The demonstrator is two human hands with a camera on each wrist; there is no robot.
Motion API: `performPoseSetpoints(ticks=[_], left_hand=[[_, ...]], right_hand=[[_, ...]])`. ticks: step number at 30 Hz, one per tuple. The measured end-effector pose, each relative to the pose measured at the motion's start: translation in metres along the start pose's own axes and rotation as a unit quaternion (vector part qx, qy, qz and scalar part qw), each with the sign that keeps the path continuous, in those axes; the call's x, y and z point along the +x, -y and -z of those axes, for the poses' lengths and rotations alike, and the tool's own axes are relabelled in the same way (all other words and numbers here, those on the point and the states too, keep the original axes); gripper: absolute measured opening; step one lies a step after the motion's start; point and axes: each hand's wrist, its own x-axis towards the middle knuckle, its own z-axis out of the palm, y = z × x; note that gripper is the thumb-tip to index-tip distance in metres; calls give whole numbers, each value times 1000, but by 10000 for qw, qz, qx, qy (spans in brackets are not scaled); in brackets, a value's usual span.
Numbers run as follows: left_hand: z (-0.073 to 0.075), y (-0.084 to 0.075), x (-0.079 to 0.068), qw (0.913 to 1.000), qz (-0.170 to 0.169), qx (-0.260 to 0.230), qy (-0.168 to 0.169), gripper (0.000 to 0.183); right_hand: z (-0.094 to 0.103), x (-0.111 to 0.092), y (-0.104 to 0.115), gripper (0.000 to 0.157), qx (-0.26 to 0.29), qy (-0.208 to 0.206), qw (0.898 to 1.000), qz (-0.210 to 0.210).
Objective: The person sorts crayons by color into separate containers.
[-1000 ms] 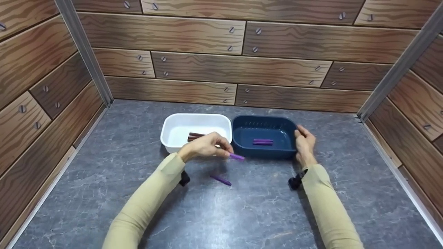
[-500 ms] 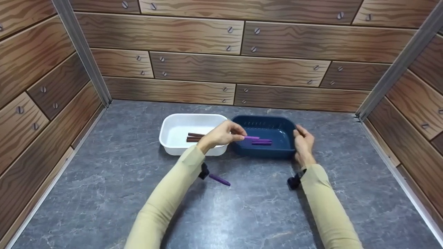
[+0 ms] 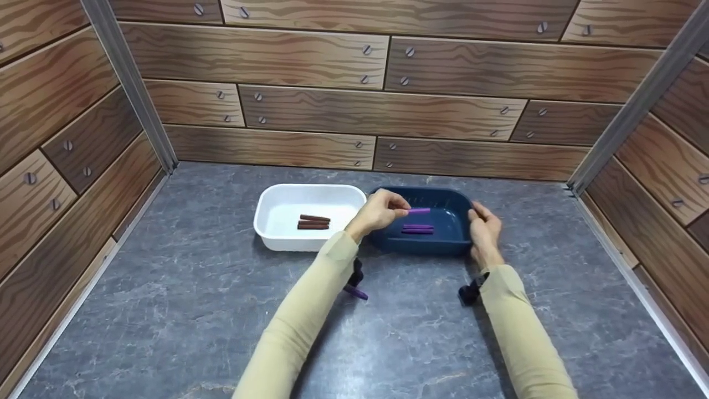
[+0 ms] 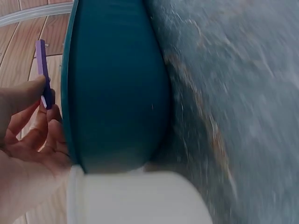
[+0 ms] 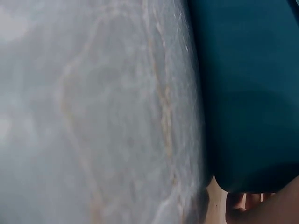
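Note:
My left hand pinches a purple crayon between thumb and fingertips, above the inside of a dark blue tray. In the left wrist view, the held crayon stands clear of the tray's rim. Several purple crayons lie side by side on the tray's floor. At the tray's right end my right hand grips the wall, with the thumb at the rim. Only some of its fingers show in the right wrist view. Another purple crayon lies on the table, partly hidden by the left wrist camera.
A white tray stands close against the blue one on its left. Several brown crayons lie in it. Wood-patterned walls enclose the grey marbled table at the back and both sides.
My left hand has carried the purple crayon from in front of the trays, right and away from me, to over the blue tray. My right hand has stayed at the tray's end.

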Motion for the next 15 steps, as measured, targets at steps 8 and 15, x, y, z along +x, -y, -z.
performPoseSetpoints(ticks=[8,15], left_hand=[[-18,5,17,9987,125,-438,-237,13],[-27,6,27,9977,440,116,-507,12]], right_hand=[[3,-1,0,45,-67,-35,10000,-15],[1,0,-1,45,16,-59,10000,-38]])
